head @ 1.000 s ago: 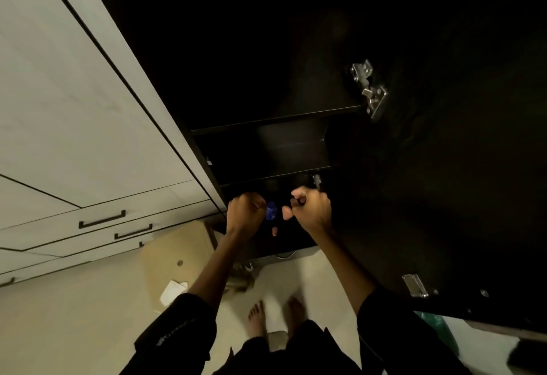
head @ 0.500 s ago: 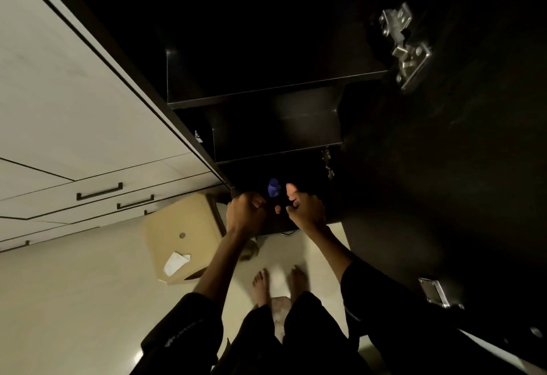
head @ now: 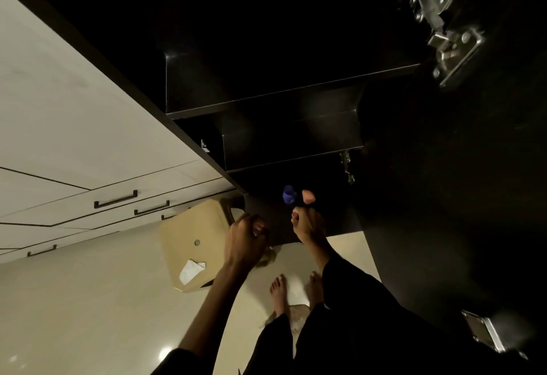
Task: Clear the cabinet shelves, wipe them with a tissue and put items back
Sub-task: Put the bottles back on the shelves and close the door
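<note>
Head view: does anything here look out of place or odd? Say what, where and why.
A white tissue lies crumpled on the beige stool beside the dark cabinet, unused by either hand. Otherwise nothing stands out; the cabinet interior is too dark to judge.

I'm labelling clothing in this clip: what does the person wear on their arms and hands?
Both hands, left hand and right hand, are bare: no gloves, rings or watch visible. Forearms are uncovered; dark, probably black sleeves are pushed up toward the elbows.

A single head-worn camera looks steeply down from above, close to the dark cabinet (head: 266,87) in front, taking in its shelves, both hands below them, the floor (head: 88,315) and bare feet.
</note>
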